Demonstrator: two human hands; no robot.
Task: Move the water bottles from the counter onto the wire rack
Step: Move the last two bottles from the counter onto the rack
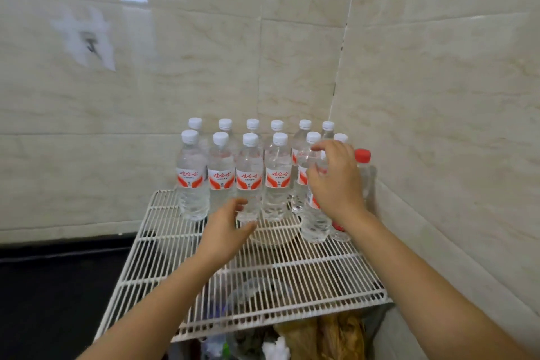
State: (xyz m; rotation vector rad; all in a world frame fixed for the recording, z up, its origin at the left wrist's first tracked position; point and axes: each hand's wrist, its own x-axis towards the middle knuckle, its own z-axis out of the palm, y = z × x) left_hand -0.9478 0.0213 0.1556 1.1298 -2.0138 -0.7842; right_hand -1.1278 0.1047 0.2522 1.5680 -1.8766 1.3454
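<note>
Several clear water bottles with white caps and red-and-white labels stand in two rows (pixel 248 178) at the back of the white wire rack (pixel 181 260). In front of the rows at the right, one more water bottle (pixel 313 223) stands on the rack, and my right hand (pixel 333 181) curls round its upper part from the right. My left hand (pixel 226 226) hovers just above the rack with fingers relaxed, close to the base of the third front-row bottle, holding nothing.
A red-capped bottle (pixel 363 156) stands behind my right hand, close to the tiled right wall (pixel 438 126). A dark counter (pixel 52 286) lies left of the rack. Bags and clutter (pixel 321 336) sit under the rack's front edge.
</note>
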